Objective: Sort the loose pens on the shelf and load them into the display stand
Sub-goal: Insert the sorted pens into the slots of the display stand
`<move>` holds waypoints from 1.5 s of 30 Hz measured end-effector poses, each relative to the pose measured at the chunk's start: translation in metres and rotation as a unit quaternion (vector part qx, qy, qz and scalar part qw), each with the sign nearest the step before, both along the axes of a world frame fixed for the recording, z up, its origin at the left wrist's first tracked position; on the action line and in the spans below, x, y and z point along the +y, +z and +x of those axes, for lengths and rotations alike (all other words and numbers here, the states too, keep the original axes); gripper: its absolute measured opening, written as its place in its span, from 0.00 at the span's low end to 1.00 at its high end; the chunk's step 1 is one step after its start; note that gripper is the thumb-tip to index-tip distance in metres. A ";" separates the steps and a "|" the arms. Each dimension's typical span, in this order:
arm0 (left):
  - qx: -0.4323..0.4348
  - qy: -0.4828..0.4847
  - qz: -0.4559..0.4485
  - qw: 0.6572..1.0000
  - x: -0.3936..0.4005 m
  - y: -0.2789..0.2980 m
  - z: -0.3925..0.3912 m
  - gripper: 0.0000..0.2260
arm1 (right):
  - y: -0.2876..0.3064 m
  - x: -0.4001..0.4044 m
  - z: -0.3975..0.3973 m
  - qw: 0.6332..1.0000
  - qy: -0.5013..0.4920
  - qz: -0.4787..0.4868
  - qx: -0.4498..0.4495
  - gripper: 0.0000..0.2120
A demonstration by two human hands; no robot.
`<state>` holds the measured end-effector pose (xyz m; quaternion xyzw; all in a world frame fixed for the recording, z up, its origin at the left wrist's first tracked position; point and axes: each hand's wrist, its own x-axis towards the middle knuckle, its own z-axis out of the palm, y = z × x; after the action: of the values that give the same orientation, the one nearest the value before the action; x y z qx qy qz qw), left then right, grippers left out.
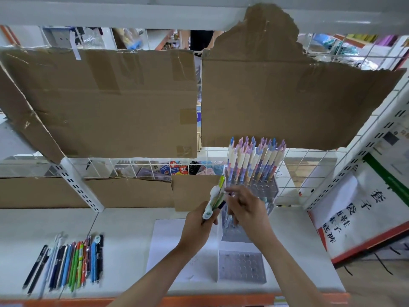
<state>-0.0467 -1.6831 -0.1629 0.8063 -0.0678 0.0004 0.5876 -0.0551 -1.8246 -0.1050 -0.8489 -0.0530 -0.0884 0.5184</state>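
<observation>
A clear stepped display stand [261, 191] stands on the white shelf [124, 220], its back rows filled with pastel pens [254, 158] standing upright. My left hand [198, 224] grips a small bundle of pens [215, 198], their ends pointing up and to the right. My right hand [245, 209] is just right of that bundle, in front of the stand's lower rows, fingers curled around a dark pen tip; motion blur hides the exact grip. A row of loose pens [70, 262] in several colours lies on the shelf at the left.
A second, low clear holder [242, 267] with empty holes sits on a white sheet [168, 244] near the shelf's front edge. Cardboard panels [106, 103] cover the wire back. A sign with printed characters [345, 213] leans at the right.
</observation>
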 end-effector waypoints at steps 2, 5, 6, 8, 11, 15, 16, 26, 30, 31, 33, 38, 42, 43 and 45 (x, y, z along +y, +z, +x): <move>-0.027 -0.022 0.003 0.999 -0.006 0.003 -0.001 0.09 | 0.008 0.007 0.000 0.998 0.032 0.035 0.050 0.03; -0.060 -0.057 -0.005 0.997 -0.013 0.009 -0.003 0.15 | 0.010 0.014 0.001 0.994 0.036 -0.019 0.101 0.14; -0.062 -0.063 0.005 0.996 -0.013 0.011 -0.003 0.15 | 0.012 0.013 0.002 0.994 0.029 -0.017 0.104 0.15; -0.046 -0.054 0.027 0.997 -0.010 0.010 -0.001 0.11 | 0.018 0.007 0.003 0.995 -0.005 0.035 0.096 0.14; 0.018 0.006 0.017 1.000 0.001 0.002 0.003 0.10 | 0.031 -0.016 0.005 0.988 -0.096 0.112 0.046 0.12; 0.058 0.058 -0.034 0.996 0.014 -0.001 0.000 0.12 | 0.009 -0.040 0.009 0.988 -0.130 -0.071 0.050 0.15; 0.059 0.061 -0.039 0.996 0.016 -0.002 -0.001 0.12 | -0.003 -0.040 0.009 0.983 -0.120 -0.115 0.080 0.15; 0.054 0.037 -0.049 0.997 0.010 0.000 -0.003 0.08 | -0.064 -0.026 0.023 0.972 -0.046 -0.153 0.170 0.07; 0.051 0.030 -0.035 0.998 0.010 -0.003 -0.003 0.09 | -0.080 -0.022 0.021 0.961 -0.036 -0.163 0.218 0.07; 0.050 0.029 -0.032 0.998 0.009 -0.003 -0.003 0.09 | -0.084 -0.022 0.020 0.961 -0.041 -0.157 0.222 0.06; 0.048 0.031 -0.029 0.998 0.009 -0.003 -0.004 0.10 | -0.089 -0.021 0.023 0.959 -0.053 -0.154 0.231 0.05; 0.037 0.027 -0.012 0.999 0.007 -0.003 -0.007 0.11 | -0.099 -0.018 0.024 0.940 -0.026 -0.216 0.261 0.08; 0.032 0.031 -0.005 0.999 0.007 -0.004 -0.006 0.11 | -0.093 -0.018 0.022 0.951 -0.050 -0.169 0.254 0.06; 0.031 0.030 -0.003 0.999 0.007 -0.004 -0.007 0.11 | -0.089 -0.020 0.021 0.952 -0.045 -0.166 0.253 0.06; 0.031 0.027 0.000 0.999 0.009 -0.004 -0.005 0.11 | -0.080 -0.026 0.015 0.956 -0.034 -0.169 0.239 0.05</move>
<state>-0.0522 -1.6743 -0.1670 0.8072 -0.0282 -0.0084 0.5895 -0.0399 -1.8504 -0.1852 -0.9217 0.0870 0.1102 0.3616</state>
